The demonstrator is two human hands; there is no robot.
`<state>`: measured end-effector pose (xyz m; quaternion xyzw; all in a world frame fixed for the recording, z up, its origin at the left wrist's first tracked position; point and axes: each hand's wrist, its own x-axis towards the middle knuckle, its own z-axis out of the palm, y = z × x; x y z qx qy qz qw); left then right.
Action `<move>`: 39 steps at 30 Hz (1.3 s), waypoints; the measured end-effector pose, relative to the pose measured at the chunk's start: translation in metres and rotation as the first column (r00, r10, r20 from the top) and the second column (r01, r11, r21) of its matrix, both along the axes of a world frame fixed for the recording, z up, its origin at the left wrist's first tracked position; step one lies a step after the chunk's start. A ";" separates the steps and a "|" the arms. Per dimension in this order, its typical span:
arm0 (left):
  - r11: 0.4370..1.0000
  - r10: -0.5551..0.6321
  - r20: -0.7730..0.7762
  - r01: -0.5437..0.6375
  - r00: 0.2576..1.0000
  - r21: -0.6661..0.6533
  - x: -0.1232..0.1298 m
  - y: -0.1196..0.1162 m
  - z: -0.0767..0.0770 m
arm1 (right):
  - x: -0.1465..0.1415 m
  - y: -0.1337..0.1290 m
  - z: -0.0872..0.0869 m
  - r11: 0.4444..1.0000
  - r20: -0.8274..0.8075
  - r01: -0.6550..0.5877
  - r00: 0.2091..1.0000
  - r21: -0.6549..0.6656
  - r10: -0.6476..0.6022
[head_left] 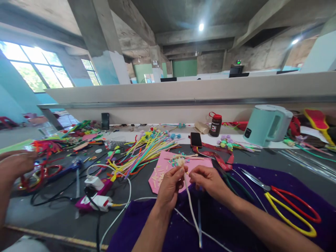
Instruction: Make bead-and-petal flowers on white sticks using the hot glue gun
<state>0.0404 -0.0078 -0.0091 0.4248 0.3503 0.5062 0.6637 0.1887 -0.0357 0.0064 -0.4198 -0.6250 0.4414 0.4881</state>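
Note:
My left hand (172,183) is closed, pinching a cream flower-like piece (181,162) at the top of a long cream stem (191,203) that hangs down over the purple cloth. Just to its right, my right hand (207,178) has its fingers pressed together near the flower; what they hold, if anything, is too small to tell. Behind both hands lies a pink board (164,159) with small cream pieces (158,176) and teal bits (173,159) on it. A thin pale rod (200,224) stands out beside the lower stem.
Red-yellow scissors (291,206) and dark-handled pliers (236,182) lie at right on purple cloth (278,182). Colourful stems (147,150), a phone (195,139), bottle (215,125) and kettle (264,125) stand behind. Power strip (97,201) and cables lie left; another person's hand (18,164) is at far left.

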 end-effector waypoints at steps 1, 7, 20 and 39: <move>1.000 -0.005 0.010 0.005 1.000 -0.003 0.001 0.000 -0.001 | -0.004 -0.001 -0.001 0.999 -0.005 -0.034 0.999 -0.014 0.034; 0.998 -0.048 0.002 0.048 0.999 0.049 0.008 -0.006 -0.002 | -0.014 -0.005 -0.006 0.996 -0.100 -0.084 0.992 -0.033 0.080; 0.999 -0.033 -0.015 0.034 0.999 0.041 0.006 -0.006 -0.002 | -0.014 -0.002 -0.015 0.993 -0.080 -0.116 0.990 -0.025 0.114; 0.969 0.073 -0.183 -0.025 0.980 0.247 0.003 -0.006 0.003 | -0.015 -0.002 -0.017 0.987 -0.073 -0.152 0.986 -0.041 0.149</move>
